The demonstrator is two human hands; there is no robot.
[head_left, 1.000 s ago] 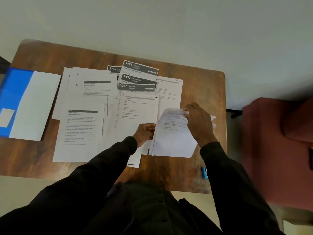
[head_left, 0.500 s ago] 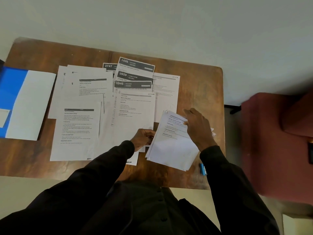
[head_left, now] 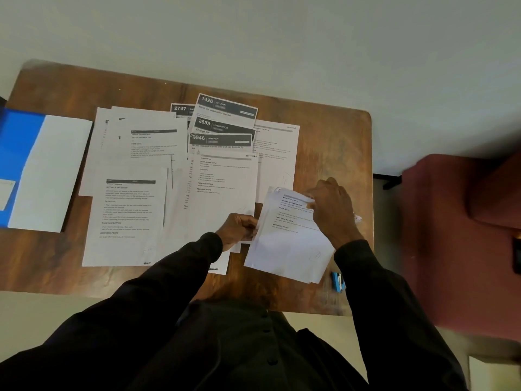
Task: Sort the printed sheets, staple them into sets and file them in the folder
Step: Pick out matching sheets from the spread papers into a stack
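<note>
Head: stapler [head_left: 337,281] beside held sheets [head_left: 287,246].

Wooden table [head_left: 332,142], pale floor [head_left: 282,38], maroon armchair [head_left: 465,235]

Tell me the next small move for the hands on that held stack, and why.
Probably lift the top sheet by its far corner to read the page beneath. The right hand pinches that corner, the left hand grips the stack at its left edge, and its sheets lie fanned, not squared, so reaching for the blue stapler beside it looks premature.
</note>
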